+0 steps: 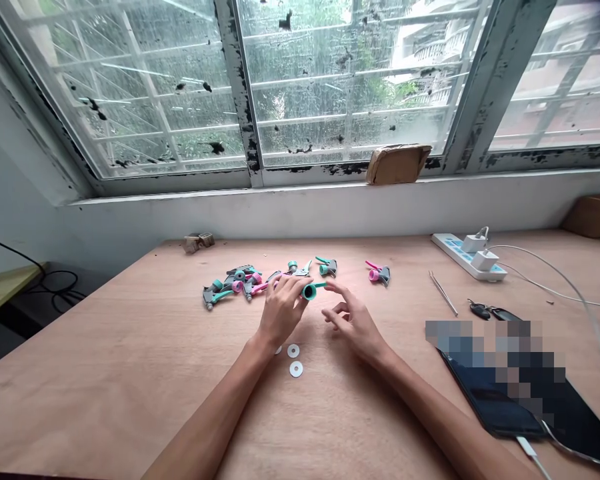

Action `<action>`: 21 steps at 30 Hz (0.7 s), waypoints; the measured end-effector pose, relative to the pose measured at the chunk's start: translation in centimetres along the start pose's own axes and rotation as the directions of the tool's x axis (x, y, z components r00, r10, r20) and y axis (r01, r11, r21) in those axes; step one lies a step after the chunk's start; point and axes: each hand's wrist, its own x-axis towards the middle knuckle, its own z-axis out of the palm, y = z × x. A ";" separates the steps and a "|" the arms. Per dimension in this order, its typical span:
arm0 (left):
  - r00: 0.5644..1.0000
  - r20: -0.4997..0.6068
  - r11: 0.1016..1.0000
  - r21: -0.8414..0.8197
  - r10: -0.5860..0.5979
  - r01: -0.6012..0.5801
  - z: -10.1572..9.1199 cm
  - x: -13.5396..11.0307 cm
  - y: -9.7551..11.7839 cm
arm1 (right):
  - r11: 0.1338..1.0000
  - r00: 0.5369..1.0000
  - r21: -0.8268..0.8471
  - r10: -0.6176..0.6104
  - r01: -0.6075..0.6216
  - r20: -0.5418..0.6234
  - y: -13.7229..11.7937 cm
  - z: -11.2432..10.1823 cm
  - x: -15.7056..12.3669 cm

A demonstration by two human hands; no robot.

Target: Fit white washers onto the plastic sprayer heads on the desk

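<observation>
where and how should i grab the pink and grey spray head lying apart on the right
Probably by its grey body, pinched from above with the right hand. The body looks chunkier than the thin pink lever jutting out to the left, and the piece lies clear of the other spray heads.

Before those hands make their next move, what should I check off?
1. Left hand gripping a spray head: ok.
2. Right hand touching the teal lever: cannot tell; the fingertip and lever nearly meet.
3. Two white washers in plain view: ok.
4. Third washer fully visible: not ok; the left arm partly hides it.
5. Washer seated inside the held spray head: cannot tell; its opening looks dark.
</observation>
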 end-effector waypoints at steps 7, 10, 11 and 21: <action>0.975 -0.093 0.979 -0.014 -0.202 0.201 0.0 -0.2 -1.0 | 0.862 0.942 -0.452 -0.078 0.228 0.326 -0.4 2.4 -1.6; 0.975 -0.113 0.980 -0.059 -0.193 0.188 0.4 -0.2 -1.0 | 0.836 0.898 -0.441 -0.127 0.326 0.422 -1.1 3.2 -1.9; 0.976 -0.117 0.981 -0.086 -0.185 0.176 0.6 -0.2 -0.9 | 0.833 0.887 -0.434 -0.134 0.342 0.442 -1.2 3.4 -2.0; 0.976 -0.048 0.960 -0.194 -0.213 0.200 0.8 -0.2 -0.2 | 0.901 0.898 -0.379 -0.026 0.212 0.440 -1.6 3.4 -1.6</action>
